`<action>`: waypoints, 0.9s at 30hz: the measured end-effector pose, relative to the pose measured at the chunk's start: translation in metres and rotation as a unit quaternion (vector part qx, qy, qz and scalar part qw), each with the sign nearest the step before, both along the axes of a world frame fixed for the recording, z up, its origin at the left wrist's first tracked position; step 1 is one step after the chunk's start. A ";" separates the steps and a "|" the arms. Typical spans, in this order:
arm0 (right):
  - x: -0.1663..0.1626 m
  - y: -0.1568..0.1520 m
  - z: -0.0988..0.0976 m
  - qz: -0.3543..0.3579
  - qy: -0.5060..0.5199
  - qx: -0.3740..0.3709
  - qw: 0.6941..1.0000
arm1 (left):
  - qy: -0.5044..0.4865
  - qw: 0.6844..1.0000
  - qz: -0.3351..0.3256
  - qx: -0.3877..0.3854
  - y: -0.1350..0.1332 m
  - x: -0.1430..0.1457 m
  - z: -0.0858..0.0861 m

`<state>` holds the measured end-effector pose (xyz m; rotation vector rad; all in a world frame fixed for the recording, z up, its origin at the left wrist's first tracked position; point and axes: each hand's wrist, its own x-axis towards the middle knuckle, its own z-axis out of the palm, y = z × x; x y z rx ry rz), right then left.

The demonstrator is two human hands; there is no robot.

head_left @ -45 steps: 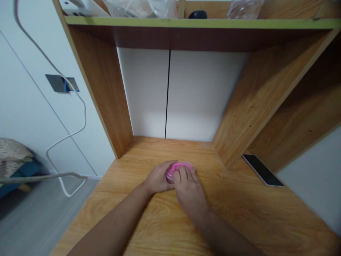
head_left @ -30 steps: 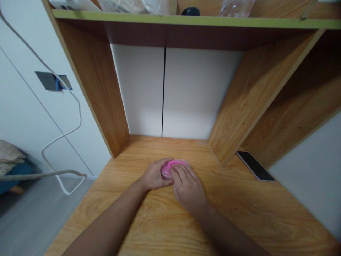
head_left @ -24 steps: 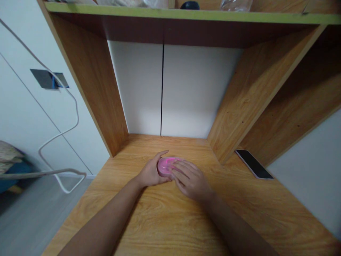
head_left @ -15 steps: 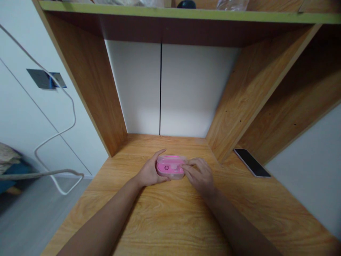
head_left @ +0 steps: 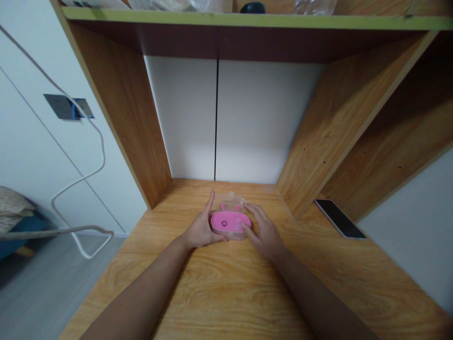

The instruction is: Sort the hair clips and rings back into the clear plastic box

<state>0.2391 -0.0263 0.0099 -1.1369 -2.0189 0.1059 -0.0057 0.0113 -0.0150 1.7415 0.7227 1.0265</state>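
Note:
A small oval clear plastic case [head_left: 233, 235] lies on the wooden desk, its clear lid [head_left: 231, 197] tipped back. Inside is a bright pink panel [head_left: 230, 217] with a dark ring mark on its left and pale ring shapes on its right. My left hand [head_left: 201, 230] is closed around the case's left end, thumb along the front and a finger sticking up behind. At the right end is my right hand [head_left: 264, 232], fingers apart: the thumb tip touches the pink panel's edge and the fingertips reach beside the lid.
A dark-screened phone [head_left: 339, 219] lies at the right against the wooden divider [head_left: 348, 127]. Overhead runs a shelf [head_left: 226, 19] with plastic bags and a dark rounded object. A white cable [head_left: 102, 146] hangs down on the left, near a wall socket [head_left: 65, 106].
The lid has tipped farther back, showing more of the pink panel. My right fingers have gone from a pinch at the case's right end to a spread. My left hand keeps its grip.

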 end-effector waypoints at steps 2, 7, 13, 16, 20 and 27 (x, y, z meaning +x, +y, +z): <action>0.001 0.001 0.001 0.023 -0.013 -0.034 0.999 | 0.018 1.000 0.008 0.007 0.002 -0.001 -0.002; 0.004 0.005 -0.003 0.053 -0.022 -0.045 0.997 | 0.092 0.992 0.050 0.075 0.006 -0.005 -0.006; 0.003 0.005 -0.007 0.055 0.005 -0.031 0.998 | 0.143 0.981 0.062 0.119 0.007 -0.006 -0.005; 0.001 0.003 -0.006 0.055 0.023 -0.034 0.998 | 0.128 0.981 0.054 0.139 0.006 -0.005 -0.003; -0.001 0.002 -0.005 0.048 0.040 -0.039 0.997 | 0.114 0.980 0.050 0.155 0.005 -0.005 -0.002; -0.003 0.003 -0.007 0.041 0.068 -0.036 0.996 | 0.121 0.977 0.059 0.164 0.006 -0.004 -0.004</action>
